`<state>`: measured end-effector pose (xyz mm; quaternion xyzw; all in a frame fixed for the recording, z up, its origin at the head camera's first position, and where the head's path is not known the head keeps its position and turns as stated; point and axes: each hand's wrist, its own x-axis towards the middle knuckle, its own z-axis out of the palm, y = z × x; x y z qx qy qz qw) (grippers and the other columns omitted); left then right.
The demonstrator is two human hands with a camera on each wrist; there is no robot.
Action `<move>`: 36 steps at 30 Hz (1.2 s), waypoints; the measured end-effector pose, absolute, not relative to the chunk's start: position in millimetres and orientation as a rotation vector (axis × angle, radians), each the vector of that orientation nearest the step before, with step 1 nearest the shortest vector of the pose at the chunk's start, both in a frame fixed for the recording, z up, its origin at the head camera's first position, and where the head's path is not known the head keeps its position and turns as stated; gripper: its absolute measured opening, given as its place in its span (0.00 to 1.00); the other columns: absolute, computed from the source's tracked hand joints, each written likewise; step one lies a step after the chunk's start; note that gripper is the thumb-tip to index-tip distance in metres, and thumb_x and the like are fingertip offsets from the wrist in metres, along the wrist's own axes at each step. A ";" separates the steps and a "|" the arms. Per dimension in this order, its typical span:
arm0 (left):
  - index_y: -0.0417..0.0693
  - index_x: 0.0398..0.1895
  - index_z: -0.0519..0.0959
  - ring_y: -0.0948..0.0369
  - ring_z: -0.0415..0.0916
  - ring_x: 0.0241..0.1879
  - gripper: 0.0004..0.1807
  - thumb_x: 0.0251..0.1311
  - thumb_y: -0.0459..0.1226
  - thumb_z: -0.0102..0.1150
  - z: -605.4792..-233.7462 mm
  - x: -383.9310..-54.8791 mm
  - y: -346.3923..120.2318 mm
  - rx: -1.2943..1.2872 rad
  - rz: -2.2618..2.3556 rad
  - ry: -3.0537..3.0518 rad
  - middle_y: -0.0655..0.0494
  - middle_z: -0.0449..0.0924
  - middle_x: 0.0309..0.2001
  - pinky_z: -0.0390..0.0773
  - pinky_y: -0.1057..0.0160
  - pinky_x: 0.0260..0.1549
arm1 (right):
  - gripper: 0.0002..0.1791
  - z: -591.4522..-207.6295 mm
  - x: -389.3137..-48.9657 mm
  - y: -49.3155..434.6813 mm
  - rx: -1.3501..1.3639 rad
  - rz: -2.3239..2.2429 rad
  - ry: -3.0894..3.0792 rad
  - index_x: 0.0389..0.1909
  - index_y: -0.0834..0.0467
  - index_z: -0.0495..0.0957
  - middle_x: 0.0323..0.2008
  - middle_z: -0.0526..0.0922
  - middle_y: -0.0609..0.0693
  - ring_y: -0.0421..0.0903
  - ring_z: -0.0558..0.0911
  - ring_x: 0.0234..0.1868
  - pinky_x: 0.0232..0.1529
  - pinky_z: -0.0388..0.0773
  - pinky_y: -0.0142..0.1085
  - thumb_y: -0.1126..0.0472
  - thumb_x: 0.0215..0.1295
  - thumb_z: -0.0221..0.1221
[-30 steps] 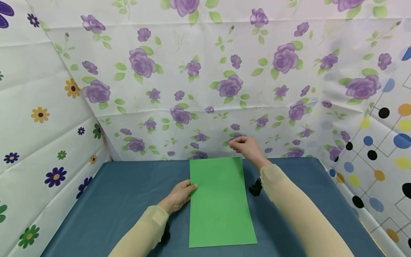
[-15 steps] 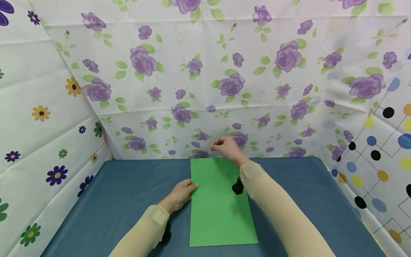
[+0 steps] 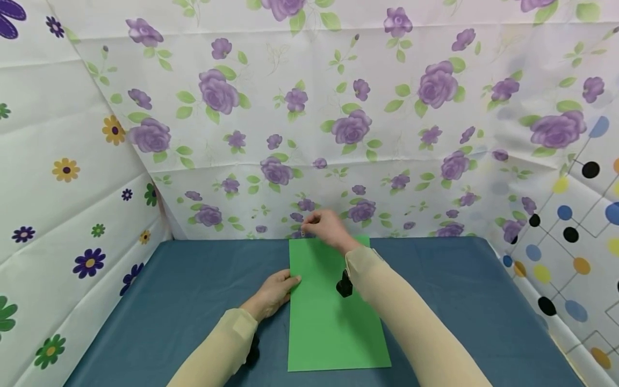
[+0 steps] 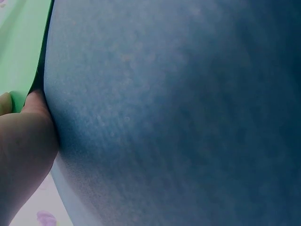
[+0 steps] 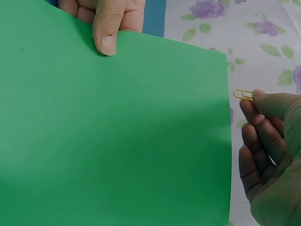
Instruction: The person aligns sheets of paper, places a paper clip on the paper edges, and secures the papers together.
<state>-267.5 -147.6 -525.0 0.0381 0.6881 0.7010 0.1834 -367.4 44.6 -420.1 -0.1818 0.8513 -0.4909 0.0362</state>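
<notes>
A green sheet of paper (image 3: 329, 317) stretches lengthwise away from me over the blue table. My left hand (image 3: 272, 293) grips its left edge, thumb on top and fingers underneath, as the left wrist view also shows at the paper's edge (image 4: 21, 52). Between thumb and index finger, my right hand (image 3: 328, 228) pinches a small yellow paper clip (image 5: 242, 94). The clip's looped end points at the sheet's far edge, a short gap away in the right wrist view. The right forearm crosses over the right part of the paper.
A blue cloth (image 3: 203, 279) covers the table. White curtains with purple flowers (image 3: 275, 171) rise behind it, a flowered sheet (image 3: 89, 263) hangs at left and a dotted one (image 3: 570, 234) at right. A black wrist mount (image 3: 344, 285) hangs below the right sleeve.
My right hand has moved left along the paper's far edge toward the far left corner, bringing the paper clip with it. The left hand keeps its grip on the paper.
</notes>
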 end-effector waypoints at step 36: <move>0.35 0.74 0.65 0.53 0.80 0.55 0.24 0.82 0.38 0.45 -526.0 -268.5 -147.9 0.128 1.957 1.930 0.42 0.77 0.62 0.82 0.55 0.53 | 0.05 -429.7 -364.0 35.9 -0.699 -1.414 2.625 0.40 0.52 0.86 0.37 0.85 0.45 0.43 0.83 0.39 0.40 0.82 0.40 0.58 0.74 0.63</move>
